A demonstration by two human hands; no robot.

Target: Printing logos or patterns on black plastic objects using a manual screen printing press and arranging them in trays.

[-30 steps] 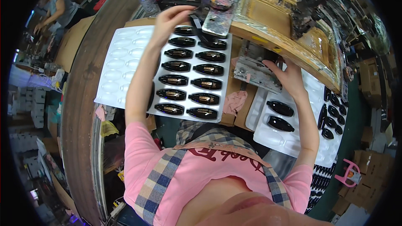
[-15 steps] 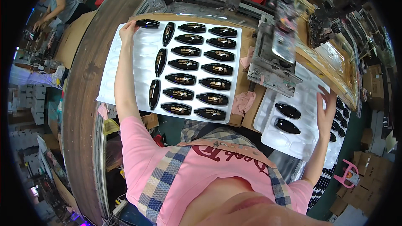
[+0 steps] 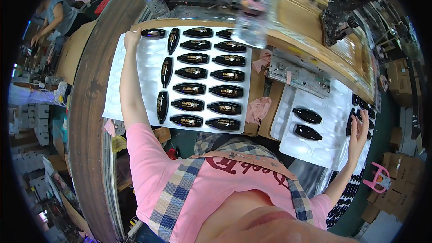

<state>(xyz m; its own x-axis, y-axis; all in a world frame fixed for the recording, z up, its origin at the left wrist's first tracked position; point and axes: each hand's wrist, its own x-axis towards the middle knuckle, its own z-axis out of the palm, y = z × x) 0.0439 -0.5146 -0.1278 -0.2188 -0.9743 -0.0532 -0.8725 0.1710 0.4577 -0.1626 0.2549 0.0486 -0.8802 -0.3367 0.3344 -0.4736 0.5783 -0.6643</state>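
A red-capped bottle stands behind the white tray; rightward hangs a wooden frame. The left hand touches that tray's leftmost black case, pinching or not I cannot tell; the right hand, fingers spread, is at the far-right black cases.

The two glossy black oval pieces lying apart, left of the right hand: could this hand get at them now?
Probably yes: mostly bare white plastic tray lies between the right hand and those pieces; the grey metal fixture, farther forward, leaves that path free.
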